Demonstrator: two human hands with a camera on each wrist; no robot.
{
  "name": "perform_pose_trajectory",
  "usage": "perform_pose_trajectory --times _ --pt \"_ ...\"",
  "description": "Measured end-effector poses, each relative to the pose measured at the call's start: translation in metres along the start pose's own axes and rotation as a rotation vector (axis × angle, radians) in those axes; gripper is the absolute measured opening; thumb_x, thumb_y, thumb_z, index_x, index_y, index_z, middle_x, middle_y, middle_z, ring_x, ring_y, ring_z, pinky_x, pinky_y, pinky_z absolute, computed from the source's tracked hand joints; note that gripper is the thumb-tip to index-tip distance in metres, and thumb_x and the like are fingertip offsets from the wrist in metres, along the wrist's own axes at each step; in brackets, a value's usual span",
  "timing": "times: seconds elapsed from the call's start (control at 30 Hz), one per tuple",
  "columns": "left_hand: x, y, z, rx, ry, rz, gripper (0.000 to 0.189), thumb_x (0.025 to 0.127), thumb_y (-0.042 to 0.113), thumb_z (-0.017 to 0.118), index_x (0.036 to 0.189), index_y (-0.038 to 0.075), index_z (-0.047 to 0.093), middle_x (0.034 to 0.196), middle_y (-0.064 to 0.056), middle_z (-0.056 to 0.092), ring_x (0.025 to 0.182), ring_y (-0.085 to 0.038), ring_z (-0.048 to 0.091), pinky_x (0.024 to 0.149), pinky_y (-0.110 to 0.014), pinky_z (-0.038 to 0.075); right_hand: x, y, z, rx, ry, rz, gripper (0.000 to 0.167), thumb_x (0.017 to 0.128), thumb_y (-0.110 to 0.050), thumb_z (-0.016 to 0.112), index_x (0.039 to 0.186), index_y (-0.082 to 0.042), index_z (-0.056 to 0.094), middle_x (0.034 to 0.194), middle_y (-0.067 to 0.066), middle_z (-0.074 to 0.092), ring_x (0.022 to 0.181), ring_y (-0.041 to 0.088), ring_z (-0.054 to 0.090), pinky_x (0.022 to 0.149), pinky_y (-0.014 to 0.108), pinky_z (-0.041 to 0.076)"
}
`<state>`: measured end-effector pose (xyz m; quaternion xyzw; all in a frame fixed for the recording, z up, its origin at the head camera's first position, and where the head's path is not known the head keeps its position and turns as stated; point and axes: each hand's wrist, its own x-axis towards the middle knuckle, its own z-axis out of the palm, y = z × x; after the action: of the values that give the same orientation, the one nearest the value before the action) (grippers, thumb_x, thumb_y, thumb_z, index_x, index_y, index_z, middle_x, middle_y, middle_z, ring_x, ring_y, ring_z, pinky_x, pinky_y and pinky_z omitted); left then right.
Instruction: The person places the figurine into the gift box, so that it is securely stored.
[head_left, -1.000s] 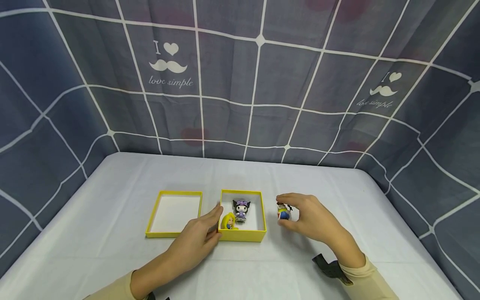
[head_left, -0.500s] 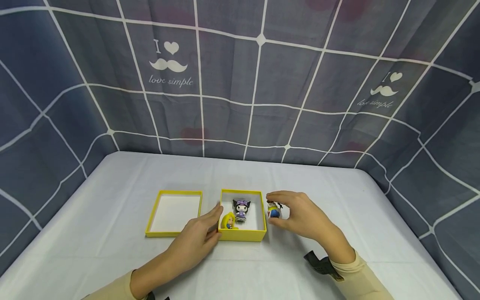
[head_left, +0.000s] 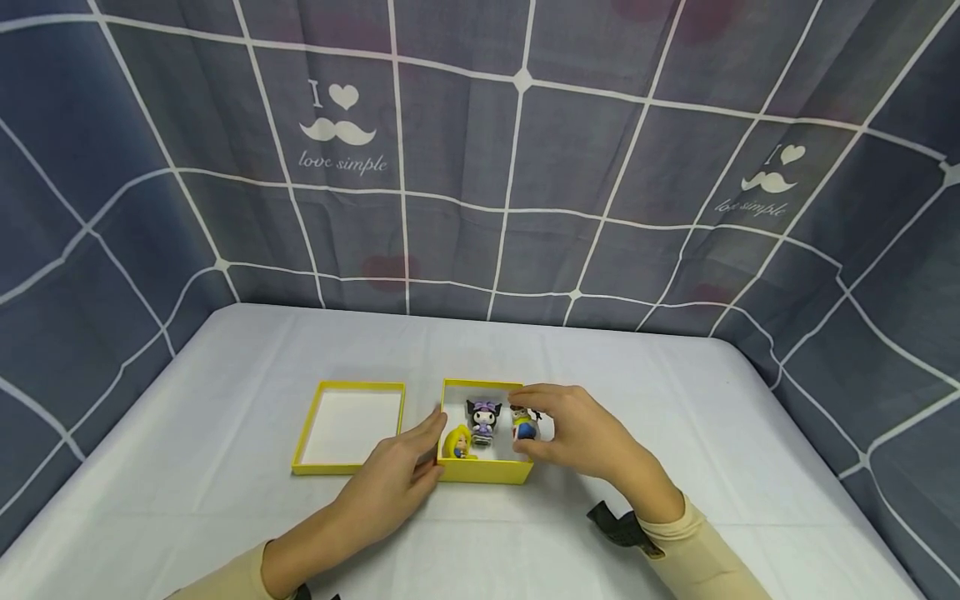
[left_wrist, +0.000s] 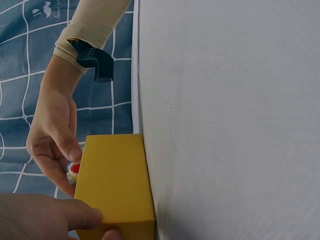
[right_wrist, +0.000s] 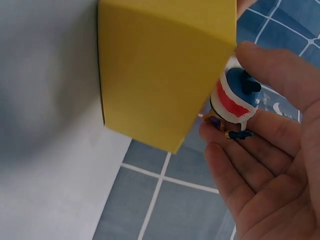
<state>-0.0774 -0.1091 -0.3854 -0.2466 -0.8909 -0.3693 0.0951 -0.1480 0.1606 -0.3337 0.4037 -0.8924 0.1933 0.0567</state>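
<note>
In the head view, my left hand (head_left: pixel 393 475) rests its fingers against the left wall of a yellow box (head_left: pixel 483 472), thumb at the near corner. My right hand (head_left: pixel 581 437) pinches a small toy figurine (head_left: pixel 524 425) between thumb and fingers, over the box's right wall. The right wrist view shows this figurine (right_wrist: pixel 235 95) in blue, white and red, close beside the yellow box (right_wrist: pixel 160 70). Inside the box are a black-and-purple eared figurine (head_left: pixel 483 422) and a yellow-haired figurine (head_left: pixel 457 442). In the left wrist view, a left thumb or fingertip overlaps the box (left_wrist: pixel 115 175).
A yellow-rimmed lid (head_left: pixel 348 469) lies left of the box, its white inside facing up. White cloth covers the table (head_left: pixel 247 400). A dark grey checked curtain (head_left: pixel 450 242) hangs behind and at both sides.
My right hand has carried the figurine leftward, from the table right of the box to over its right wall. The left hand and box have stayed in place.
</note>
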Motion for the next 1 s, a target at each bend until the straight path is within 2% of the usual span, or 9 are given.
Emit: perform_pose_trajectory --times 0.57,0.73,1.0 --pt "0.001 -0.001 0.001 -0.011 -0.012 -0.024 0.062 0.086 0.004 0.072 0.142 -0.005 0.045 0.148 -0.018 0.038 0.133 -0.023 0.04 0.102 -0.034 0.043 0.005 -0.004 0.015 -0.008 0.013 -0.045 0.052 0.079 -0.031 0.081 0.121 -0.004 0.068 0.118 0.002 0.068 0.113 0.02 0.061 0.097 0.038 0.05" --pt "0.001 -0.002 0.002 -0.014 0.002 -0.003 0.063 0.085 0.002 0.073 0.141 -0.007 0.045 0.148 -0.021 0.039 0.132 -0.026 0.041 0.099 -0.035 0.046 0.004 -0.004 0.016 -0.021 0.015 -0.036 0.051 0.079 -0.029 0.082 0.121 -0.003 0.067 0.118 0.003 0.068 0.113 0.021 0.061 0.096 0.039 0.051" --pt "0.001 -0.001 0.001 -0.014 -0.017 -0.035 0.063 0.086 0.003 0.072 0.142 -0.004 0.045 0.149 -0.018 0.038 0.132 -0.022 0.04 0.101 -0.032 0.045 0.005 -0.006 0.016 -0.039 0.002 -0.011 0.052 0.077 -0.029 0.083 0.119 -0.002 0.068 0.117 0.005 0.069 0.111 0.023 0.062 0.096 0.04 0.051"
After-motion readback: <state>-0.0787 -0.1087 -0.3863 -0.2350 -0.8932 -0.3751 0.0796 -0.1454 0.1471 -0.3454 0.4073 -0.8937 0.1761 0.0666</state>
